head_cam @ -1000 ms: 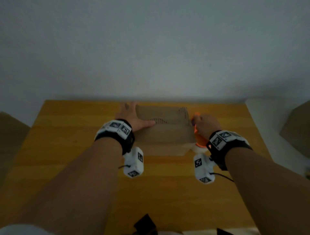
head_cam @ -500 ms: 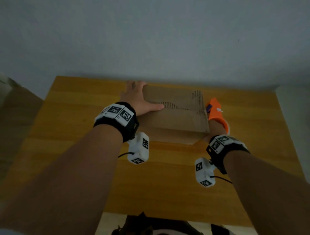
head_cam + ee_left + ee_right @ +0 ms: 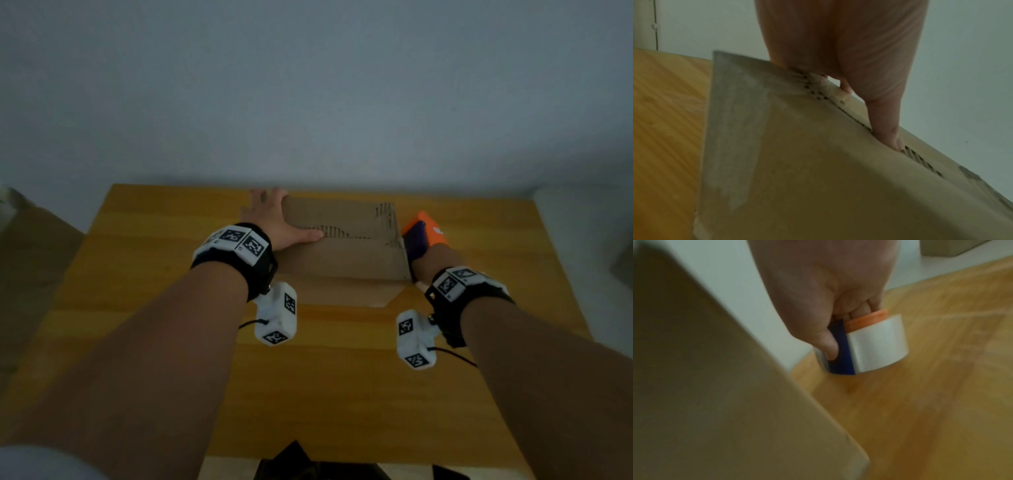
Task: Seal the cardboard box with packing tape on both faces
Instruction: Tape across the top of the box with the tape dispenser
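Observation:
A brown cardboard box (image 3: 346, 253) stands on the wooden table (image 3: 342, 377) near its far edge. My left hand (image 3: 274, 219) lies flat on the box's top left end, its thumb (image 3: 888, 129) along the corrugated flap seam. My right hand (image 3: 428, 257) grips an orange and blue tape dispenser (image 3: 423, 231) low beside the box's right end. In the right wrist view the clear tape roll (image 3: 877, 344) sits in the dispenser just above the table, with the box wall (image 3: 705, 386) to its left.
A pale wall (image 3: 308, 102) rises right behind the table. A brown box (image 3: 949, 248) stands on a white surface (image 3: 582, 240) off the table's right side. Something dark (image 3: 308, 466) lies below the table's near edge.
My right hand has carried the dispenser from the box's top right corner down beside its right end. The left hand stays pressed on the box. The head view has shifted.

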Tool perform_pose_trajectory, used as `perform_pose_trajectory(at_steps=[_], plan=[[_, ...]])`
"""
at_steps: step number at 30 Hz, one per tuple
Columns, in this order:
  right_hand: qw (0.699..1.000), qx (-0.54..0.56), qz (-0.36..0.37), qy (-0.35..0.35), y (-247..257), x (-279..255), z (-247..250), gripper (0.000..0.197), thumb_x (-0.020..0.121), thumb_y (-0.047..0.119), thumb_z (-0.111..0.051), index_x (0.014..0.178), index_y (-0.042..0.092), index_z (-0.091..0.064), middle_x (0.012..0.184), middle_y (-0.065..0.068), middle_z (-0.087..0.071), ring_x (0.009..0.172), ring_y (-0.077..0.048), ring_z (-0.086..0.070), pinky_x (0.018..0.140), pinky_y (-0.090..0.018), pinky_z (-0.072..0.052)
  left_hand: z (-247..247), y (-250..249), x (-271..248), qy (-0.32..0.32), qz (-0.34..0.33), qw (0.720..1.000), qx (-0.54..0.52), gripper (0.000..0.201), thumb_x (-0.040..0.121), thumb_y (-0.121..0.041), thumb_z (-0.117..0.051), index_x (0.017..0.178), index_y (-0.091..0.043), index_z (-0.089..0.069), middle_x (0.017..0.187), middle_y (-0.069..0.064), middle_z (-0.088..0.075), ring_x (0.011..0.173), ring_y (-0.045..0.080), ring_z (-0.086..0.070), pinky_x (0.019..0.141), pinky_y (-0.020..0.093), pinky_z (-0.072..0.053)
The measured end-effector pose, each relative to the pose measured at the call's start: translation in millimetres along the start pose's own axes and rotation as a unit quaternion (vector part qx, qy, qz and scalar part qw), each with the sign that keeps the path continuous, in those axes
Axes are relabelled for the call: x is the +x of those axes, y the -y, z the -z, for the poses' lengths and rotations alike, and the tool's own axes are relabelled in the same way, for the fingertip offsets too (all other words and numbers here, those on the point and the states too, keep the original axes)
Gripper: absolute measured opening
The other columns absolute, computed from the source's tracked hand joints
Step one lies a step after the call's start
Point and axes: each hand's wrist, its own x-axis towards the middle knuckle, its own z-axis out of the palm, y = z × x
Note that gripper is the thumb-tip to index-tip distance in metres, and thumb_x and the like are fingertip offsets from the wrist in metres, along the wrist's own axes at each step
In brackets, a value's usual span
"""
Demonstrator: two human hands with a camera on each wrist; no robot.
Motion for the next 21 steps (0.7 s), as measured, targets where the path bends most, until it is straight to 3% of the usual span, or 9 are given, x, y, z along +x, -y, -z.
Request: perform_pose_trajectory(at_steps=[2, 4, 6, 8, 10, 14, 17, 19, 21], plan=[[0.999, -0.035, 0.009, -0.022, 0.4, -5.9, 19.7, 0.022, 0.089, 0.015, -0.053, 0.075, -0.002, -0.050, 0.073, -0.013, -0.051, 0.062, -0.026, -0.050, 0.053, -0.032, -0.040, 2.4, -5.1, -1.7, 0.002, 0.010, 0.999, 0.031, 0.102, 0.060, -0.072, -0.069, 0.141, -0.025, -0.031, 0.147, 0.013, -0.025, 0.135, 0.039, -0.030, 0.111, 0.051, -0.031], [0.999, -0.036, 0.005, -0.034, 6.0, -13.6, 39.7, 0.031, 0.089, 0.013, -0.052, 0.061, 0.006, -0.042, 0.058, -0.007, -0.040, 0.050, -0.019, -0.037, 0.048, -0.029, -0.031, 6.9, -11.3, -4.4, 0.017, 0.022, 0.998, 0.058, 0.108, 0.054, -0.077, -0.067, 0.142, -0.025, -0.030, 0.151, 0.015, -0.023, 0.139, 0.040, -0.023, 0.111, 0.056, -0.027], [0.999, -0.013, 0.021, -0.028, 18.8, -27.2, 61.1, 0.023, 0.097, 0.014, -0.046, 0.076, 0.004, -0.047, 0.071, -0.011, -0.051, 0.062, -0.021, -0.048, 0.065, -0.031, -0.039, 13.7, -18.9, -7.2, 0.033, 0.025, 0.996, 0.077, 0.112, 0.053, -0.075, -0.068, 0.145, -0.025, -0.027, 0.155, 0.014, -0.017, 0.143, 0.039, -0.015, 0.112, 0.060, -0.023], [0.997, 0.009, 0.060, -0.044, 29.5, -37.2, 87.3, 0.022, 0.101, 0.019, -0.041, 0.097, 0.004, -0.055, 0.105, -0.018, -0.063, 0.097, -0.028, -0.061, 0.084, -0.032, -0.043, 23.2, -29.2, -11.3, 0.028, 0.000, 0.995, 0.092, 0.105, 0.061, -0.064, -0.073, 0.146, -0.025, -0.024, 0.157, 0.012, -0.012, 0.146, 0.037, -0.008, 0.115, 0.057, -0.020], [0.993, 0.085, 0.064, -0.053, 36.4, -45.5, 109.4, 0.026, 0.096, 0.018, -0.049, 0.112, 0.001, -0.061, 0.119, -0.020, -0.061, 0.111, -0.032, -0.058, 0.079, -0.032, -0.047, 35.3, -42.5, -16.7, -0.001, -0.046, 0.996, 0.079, 0.089, 0.073, -0.049, -0.072, 0.146, -0.021, -0.028, 0.156, 0.011, -0.017, 0.146, 0.033, -0.013, 0.117, 0.048, -0.024], [0.944, 0.306, 0.113, -0.052, 47.1, -55.9, 128.1, 0.010, 0.078, 0.017, -0.061, 0.070, 0.013, -0.061, 0.092, -0.014, -0.054, 0.077, -0.025, -0.049, 0.074, -0.036, -0.040, 59.8, -67.0, -21.6, 0.002, -0.085, 0.989, -0.117, 0.058, 0.090, -0.020, -0.059, 0.143, -0.011, -0.037, 0.149, 0.013, -0.036, 0.134, 0.029, -0.041, 0.109, 0.036, -0.038], [0.907, 0.400, 0.130, -0.037, 58.6, -68.6, 128.6, 0.018, 0.065, 0.027, -0.065, 0.056, 0.013, -0.057, 0.071, -0.012, -0.054, 0.068, -0.026, -0.048, 0.064, -0.038, -0.038, 70.9, -75.3, -29.5, 0.082, -0.055, 0.913, -0.395, 0.037, 0.097, -0.015, -0.048, 0.132, -0.003, -0.048, 0.141, 0.019, -0.048, 0.123, 0.032, -0.052, 0.106, 0.041, -0.041], [0.893, 0.425, 0.149, -0.012, 64.8, -73.9, 125.1, 0.026, 0.073, 0.024, -0.066, 0.057, 0.009, -0.051, 0.073, -0.013, -0.053, 0.064, -0.027, -0.049, 0.060, -0.036, -0.039, 76.6, -78.3, -41.4, 0.160, -0.028, 0.815, -0.557, 0.025, 0.100, -0.017, -0.043, 0.117, -0.003, -0.054, 0.125, 0.021, -0.059, 0.103, 0.031, -0.061, 0.094, 0.039, -0.048], [0.887, 0.431, 0.166, -0.002, 70.2, -73.6, 119.8, 0.033, 0.082, 0.019, -0.061, 0.053, 0.010, -0.047, 0.073, -0.013, -0.053, 0.064, -0.027, -0.050, 0.061, -0.035, -0.040, 79.9, -76.1, -46.3, 0.202, -0.033, 0.769, -0.606, 0.030, 0.102, -0.021, -0.034, 0.108, -0.002, -0.057, 0.106, 0.021, -0.067, 0.091, 0.029, -0.066, 0.087, 0.037, -0.051]])
